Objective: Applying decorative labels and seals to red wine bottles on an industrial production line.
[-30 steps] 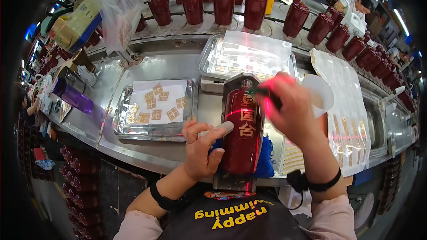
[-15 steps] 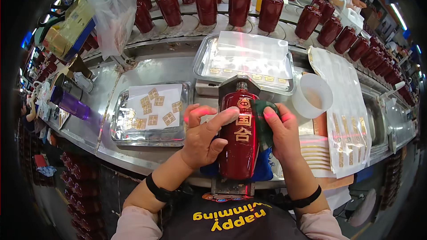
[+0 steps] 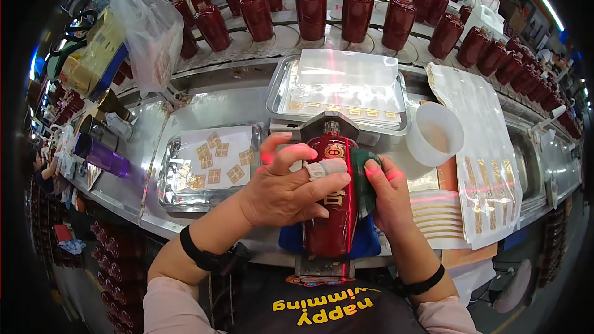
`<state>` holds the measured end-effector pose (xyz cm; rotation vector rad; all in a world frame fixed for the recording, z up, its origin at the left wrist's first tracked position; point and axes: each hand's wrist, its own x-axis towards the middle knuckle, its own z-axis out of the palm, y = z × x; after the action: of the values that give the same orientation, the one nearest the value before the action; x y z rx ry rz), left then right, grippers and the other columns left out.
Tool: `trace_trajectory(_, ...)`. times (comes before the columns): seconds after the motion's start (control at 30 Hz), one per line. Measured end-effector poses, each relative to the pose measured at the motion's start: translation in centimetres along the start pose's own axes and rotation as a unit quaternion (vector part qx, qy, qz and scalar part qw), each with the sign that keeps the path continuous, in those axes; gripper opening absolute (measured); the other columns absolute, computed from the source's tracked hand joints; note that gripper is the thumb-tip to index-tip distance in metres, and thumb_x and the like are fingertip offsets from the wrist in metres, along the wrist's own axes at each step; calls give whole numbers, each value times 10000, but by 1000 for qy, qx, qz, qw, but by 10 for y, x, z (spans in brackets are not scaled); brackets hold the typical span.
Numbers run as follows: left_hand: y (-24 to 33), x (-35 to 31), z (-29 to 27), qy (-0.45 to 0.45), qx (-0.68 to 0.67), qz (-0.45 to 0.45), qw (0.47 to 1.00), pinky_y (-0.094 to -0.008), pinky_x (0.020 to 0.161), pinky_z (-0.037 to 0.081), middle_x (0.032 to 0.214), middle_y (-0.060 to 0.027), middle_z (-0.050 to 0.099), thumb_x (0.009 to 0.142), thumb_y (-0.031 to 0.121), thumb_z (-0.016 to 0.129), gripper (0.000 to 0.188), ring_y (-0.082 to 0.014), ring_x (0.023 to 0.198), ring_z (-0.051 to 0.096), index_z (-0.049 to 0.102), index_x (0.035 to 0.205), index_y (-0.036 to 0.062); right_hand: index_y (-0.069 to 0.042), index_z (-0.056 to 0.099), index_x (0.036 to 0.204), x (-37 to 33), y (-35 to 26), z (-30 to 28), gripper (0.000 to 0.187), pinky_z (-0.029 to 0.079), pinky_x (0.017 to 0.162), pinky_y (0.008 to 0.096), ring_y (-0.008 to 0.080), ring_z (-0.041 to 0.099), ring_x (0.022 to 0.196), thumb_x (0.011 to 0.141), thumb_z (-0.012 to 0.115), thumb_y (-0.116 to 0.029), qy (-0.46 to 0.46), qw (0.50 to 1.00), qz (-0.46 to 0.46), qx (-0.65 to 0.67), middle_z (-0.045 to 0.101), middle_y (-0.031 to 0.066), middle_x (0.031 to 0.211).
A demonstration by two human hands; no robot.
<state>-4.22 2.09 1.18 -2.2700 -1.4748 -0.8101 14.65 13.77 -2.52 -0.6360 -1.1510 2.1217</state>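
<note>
Head view: I have the left hand point(image 3: 278, 190) with fingers spread, one wearing a pale cover point(image 3: 328, 168) and reaching over the face of the red bottle point(image 3: 325, 235); I cannot tell whether it presses. My right hand point(image 3: 388, 188) pinches a green cloth point(image 3: 364, 195) at the bottle's right edge. The bottle lies between both hands, neither clearly nearer, its long axis running away from me, neck point(image 3: 332, 128) beyond the fingers. Farther past them sits a metal tray point(image 3: 284, 83).

free: bench point(image 3: 213, 102) behind L tray point(image 3: 176, 198) | obst: wht cup point(image 3: 422, 149), btl row point(image 3: 311, 13)
</note>
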Motion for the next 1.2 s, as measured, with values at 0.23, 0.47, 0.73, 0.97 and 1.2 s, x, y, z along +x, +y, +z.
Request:
trace_trajectory(0.23, -6, 13, 1, -36, -8, 18, 999, -494, 1062, 193, 1150, 37, 656, 921, 586, 438, 530, -213, 1082, 454, 614, 1213, 180, 1, 544, 1114, 1, 3, -3, 222, 527, 788, 274, 121, 628, 880, 982, 534, -177, 12, 1000, 26, -4, 645, 88, 1017)
trace_trajectory(0.47, -17, 19, 12, 31, -151, -90, 984, -419, 1017, 276, 1062, -41, 676, 992, 507, 349, 579, -238, 1045, 456, 612, 1218, 44, -8, 552, 1090, -2, 4, -6, 205, 517, 779, 251, 105, 622, 869, 985, 532, -182, -4, 1000, 14, 0, 649, 69, 997)
trace_trajectory(0.73, -18, 4, 29, 101, -154, -223, 957, -393, 986, 313, 1166, -133, 599, 980, 448, 416, 524, -286, 1086, 476, 571, 1270, 40, -60, 657, 973, 14, -50, 18, 237, 443, 601, 323, 203, 553, 687, 745, 720, -38, -71, 727, -459, -506, 564, 73, 794)
trace_trajectory(0.97, 7, -24, 30, 95, -98, -297, 945, -416, 1014, 331, 1227, -209, 543, 976, 394, 432, 547, -349, 1179, 467, 494, 1331, -18, -67, 648, 1003, -38, -67, 29, 269, 461, 651, 364, 269, 572, 752, 750, 734, -94, -392, 760, -276, -438, 541, 71, 845)
trace_trajectory(1.2, 54, -50, 36, 45, -221, -341, 913, -401, 1051, 318, 1303, -221, 494, 992, 492, 327, 683, -332, 1232, 456, 410, 1371, -70, 12, 553, 1196, -84, -94, -63, 372, 469, 922, 367, 338, 574, 1102, 828, 589, 52, -95, 743, -265, -607, 582, 187, 1202)
